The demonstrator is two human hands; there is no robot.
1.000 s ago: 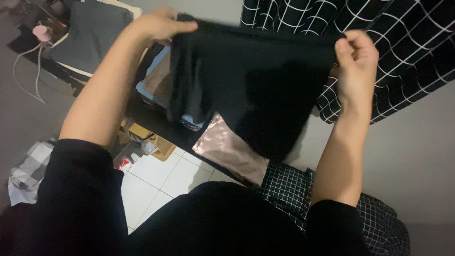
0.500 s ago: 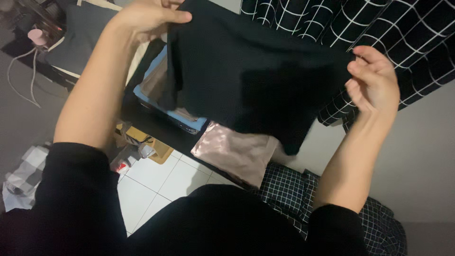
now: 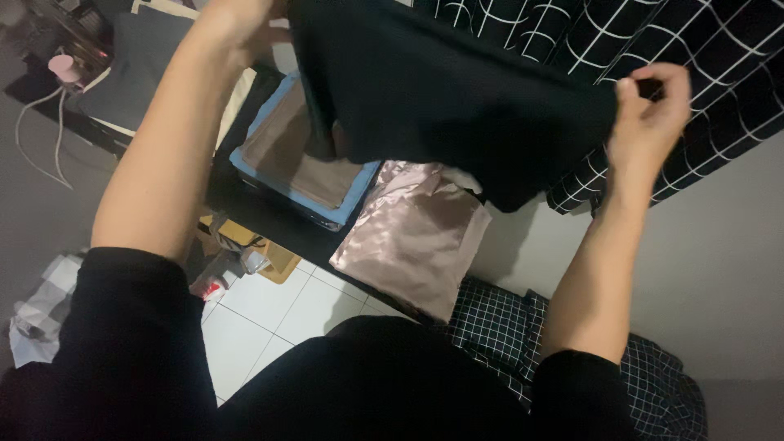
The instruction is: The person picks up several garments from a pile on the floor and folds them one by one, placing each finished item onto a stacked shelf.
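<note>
A black garment (image 3: 457,98) hangs stretched in the air between both hands. My left hand (image 3: 241,24) grips its upper left edge at the top of the frame, partly cut off. My right hand (image 3: 649,106) pinches the right edge with thumb and fingers. Below the garment, folded clothes lie on a dark surface: a shiny pink satin piece (image 3: 412,237) and a brown piece on a blue one (image 3: 298,151).
A black blanket with a white grid (image 3: 702,65) covers the upper right, over a grey sheet (image 3: 719,269). A dark grey pillow (image 3: 151,57) lies upper left. White floor tiles (image 3: 269,310) show below, with a cardboard box (image 3: 245,241) and small clutter.
Both hands have lifted the black garment higher and pulled it wider. The folded pink satin and the brown and blue pieces underneath are now uncovered.
</note>
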